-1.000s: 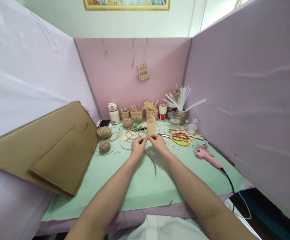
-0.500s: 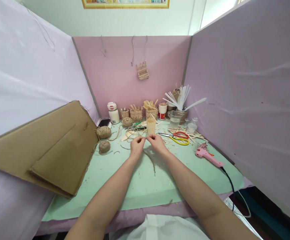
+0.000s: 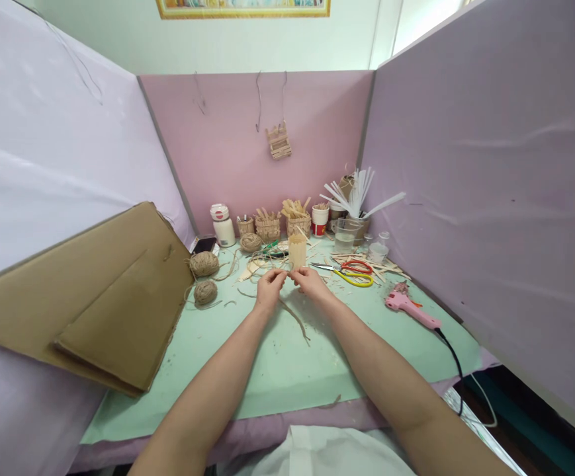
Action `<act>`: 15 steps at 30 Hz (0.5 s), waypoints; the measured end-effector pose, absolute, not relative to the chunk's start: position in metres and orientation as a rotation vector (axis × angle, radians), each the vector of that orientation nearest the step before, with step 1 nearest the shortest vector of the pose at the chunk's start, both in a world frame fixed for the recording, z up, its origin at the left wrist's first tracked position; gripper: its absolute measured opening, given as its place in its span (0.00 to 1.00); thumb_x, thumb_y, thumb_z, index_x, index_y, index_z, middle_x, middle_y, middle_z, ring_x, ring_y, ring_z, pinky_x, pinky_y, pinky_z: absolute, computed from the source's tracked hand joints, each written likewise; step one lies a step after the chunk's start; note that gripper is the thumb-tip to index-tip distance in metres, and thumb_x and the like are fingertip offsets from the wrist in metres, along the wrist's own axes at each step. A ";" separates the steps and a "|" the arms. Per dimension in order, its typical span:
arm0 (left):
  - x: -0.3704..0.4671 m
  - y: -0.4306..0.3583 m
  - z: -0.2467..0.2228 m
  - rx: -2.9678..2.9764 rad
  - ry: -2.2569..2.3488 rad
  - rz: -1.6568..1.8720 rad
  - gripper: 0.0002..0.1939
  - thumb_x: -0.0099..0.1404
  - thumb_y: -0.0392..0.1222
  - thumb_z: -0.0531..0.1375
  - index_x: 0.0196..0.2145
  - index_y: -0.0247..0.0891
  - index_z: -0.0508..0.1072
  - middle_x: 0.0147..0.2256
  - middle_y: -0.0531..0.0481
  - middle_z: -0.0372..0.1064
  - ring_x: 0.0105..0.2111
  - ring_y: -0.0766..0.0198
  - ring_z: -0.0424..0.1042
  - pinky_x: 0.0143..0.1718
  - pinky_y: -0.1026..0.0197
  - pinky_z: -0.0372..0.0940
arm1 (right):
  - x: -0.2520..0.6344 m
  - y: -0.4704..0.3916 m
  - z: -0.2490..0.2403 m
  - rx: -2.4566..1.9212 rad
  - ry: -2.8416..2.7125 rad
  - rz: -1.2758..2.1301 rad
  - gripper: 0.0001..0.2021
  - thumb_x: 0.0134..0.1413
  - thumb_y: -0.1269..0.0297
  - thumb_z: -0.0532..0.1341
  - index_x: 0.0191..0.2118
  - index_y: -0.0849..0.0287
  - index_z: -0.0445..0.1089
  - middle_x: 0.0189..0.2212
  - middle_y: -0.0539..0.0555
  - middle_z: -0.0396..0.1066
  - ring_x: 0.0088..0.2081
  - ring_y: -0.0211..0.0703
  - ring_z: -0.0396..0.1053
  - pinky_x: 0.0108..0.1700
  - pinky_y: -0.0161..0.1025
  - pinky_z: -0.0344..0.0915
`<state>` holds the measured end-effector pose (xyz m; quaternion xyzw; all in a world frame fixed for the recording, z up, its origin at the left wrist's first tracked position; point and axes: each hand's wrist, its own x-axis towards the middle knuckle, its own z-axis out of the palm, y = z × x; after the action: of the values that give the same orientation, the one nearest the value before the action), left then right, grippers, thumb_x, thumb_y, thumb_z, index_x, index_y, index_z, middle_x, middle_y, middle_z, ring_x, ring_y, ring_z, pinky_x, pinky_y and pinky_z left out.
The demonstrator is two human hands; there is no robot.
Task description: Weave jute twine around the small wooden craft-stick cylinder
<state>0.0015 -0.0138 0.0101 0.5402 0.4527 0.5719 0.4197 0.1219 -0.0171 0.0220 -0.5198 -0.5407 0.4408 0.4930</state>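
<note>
My left hand [image 3: 271, 288] and my right hand [image 3: 309, 281] meet over the middle of the table, fingertips pinched close together. Between them they hold a piece of brown twine [image 3: 296, 318], whose loose end trails down onto the green tabletop toward me. The part at the fingertips is mostly hidden. Just behind my hands stands a small upright cup made of pale wooden sticks [image 3: 297, 251]. Scissors with red and yellow handles [image 3: 351, 272] lie to the right of it. Loose twine strands [image 3: 262, 266] are heaped to its left.
Twine balls [image 3: 204, 264] and a cardboard sheet [image 3: 113, 311] are at the left. A pink glue gun [image 3: 411, 309] with a black cord lies at the right. Along the back stand a white jar [image 3: 222, 228], stick-filled baskets [image 3: 267, 229], a paper cup [image 3: 319, 221] and a water cup [image 3: 345, 237].
The view has shifted slightly. My hands stay pinched together on the twine in nearly the same place, and the twine's trailing end has swung a little.
</note>
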 end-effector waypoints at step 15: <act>-0.004 -0.009 0.005 1.408 1.252 1.544 0.13 0.54 0.47 0.58 0.30 0.34 0.74 0.29 0.49 0.69 0.30 0.66 0.65 0.32 0.64 0.60 | 0.117 -0.019 0.018 -1.125 -1.501 0.481 0.08 0.46 0.61 0.57 0.26 0.59 0.69 0.27 0.52 0.67 0.30 0.39 0.63 0.36 0.36 0.60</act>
<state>-0.0036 -0.0091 0.0054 0.5423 0.4822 0.5949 0.3457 0.1172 -0.0188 0.0184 -0.4786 -0.6387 0.2047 0.5667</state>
